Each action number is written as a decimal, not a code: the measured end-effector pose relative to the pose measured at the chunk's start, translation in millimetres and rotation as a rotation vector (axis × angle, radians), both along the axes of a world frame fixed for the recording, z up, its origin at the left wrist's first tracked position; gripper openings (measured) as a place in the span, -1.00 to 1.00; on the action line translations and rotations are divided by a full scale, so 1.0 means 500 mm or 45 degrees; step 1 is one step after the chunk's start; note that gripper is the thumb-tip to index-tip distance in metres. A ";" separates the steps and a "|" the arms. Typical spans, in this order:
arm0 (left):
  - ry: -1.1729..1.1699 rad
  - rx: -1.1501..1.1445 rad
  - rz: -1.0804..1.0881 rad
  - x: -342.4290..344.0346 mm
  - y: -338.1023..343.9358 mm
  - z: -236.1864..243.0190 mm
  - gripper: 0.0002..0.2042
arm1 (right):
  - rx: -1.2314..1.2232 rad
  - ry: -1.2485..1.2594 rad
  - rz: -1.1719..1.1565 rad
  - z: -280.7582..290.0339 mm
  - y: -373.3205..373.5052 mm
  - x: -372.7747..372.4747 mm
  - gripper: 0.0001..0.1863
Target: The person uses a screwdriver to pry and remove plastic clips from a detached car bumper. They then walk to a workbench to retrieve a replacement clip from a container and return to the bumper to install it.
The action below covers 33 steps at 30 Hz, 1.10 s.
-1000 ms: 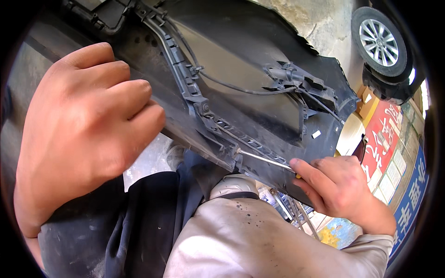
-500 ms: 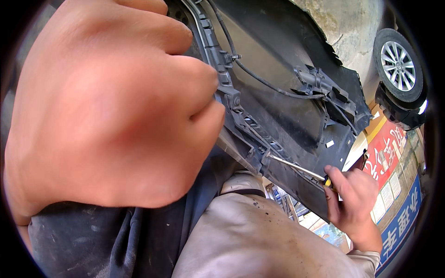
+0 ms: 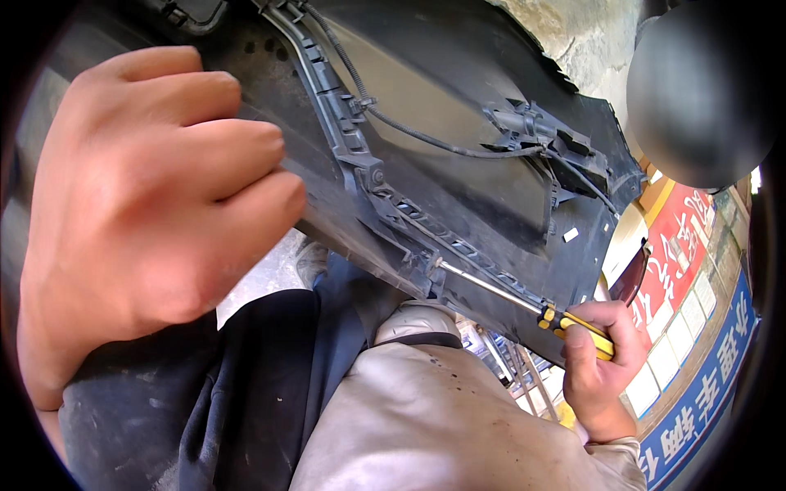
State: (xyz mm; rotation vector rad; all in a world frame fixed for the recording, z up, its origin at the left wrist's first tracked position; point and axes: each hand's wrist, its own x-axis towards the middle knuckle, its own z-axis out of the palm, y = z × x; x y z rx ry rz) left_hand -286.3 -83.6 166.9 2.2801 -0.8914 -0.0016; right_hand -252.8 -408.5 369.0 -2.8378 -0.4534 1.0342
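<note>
A large black plastic car bumper cover [image 3: 483, 82], inner side up, stretches across the view in front of me. My right hand [image 3: 602, 368] grips the black-and-yellow handle of a screwdriver [image 3: 498, 288]. Its shaft points left, and the tip is at a small clip or fastener on the near edge of a slotted black strip [image 3: 340, 114] along the cover. Close to the camera on the left, my left hand [image 3: 155, 196] is closed in a fist over the cover. Anything inside that fist is hidden.
A ribbed cable [image 3: 434, 145] runs over the cover to a black bracket [image 3: 553, 139]. A blurred dark round shape [image 3: 700, 94] fills the upper right. Red and blue signs [image 3: 684, 237] stand at the right. My dark trousers [image 3: 254, 385] and beige shirt [image 3: 409, 409] are below.
My left hand has moved left and away from the camera. My right hand has shifted slightly left and down, showing more of the screwdriver handle. A blurred dark shape now covers the wheel.
</note>
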 end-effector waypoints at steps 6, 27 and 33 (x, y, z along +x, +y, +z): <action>0.070 0.087 -0.086 0.004 0.019 0.015 -0.74 | 0.270 -0.031 0.412 -0.011 -0.003 0.018 -0.68; 0.072 0.188 -0.238 0.015 0.030 0.012 -0.82 | 0.694 0.495 0.212 -0.054 -0.037 0.112 -0.51; 0.063 0.187 -0.265 0.028 0.029 0.021 -0.80 | 0.786 0.416 0.377 -0.083 -0.072 0.124 -0.42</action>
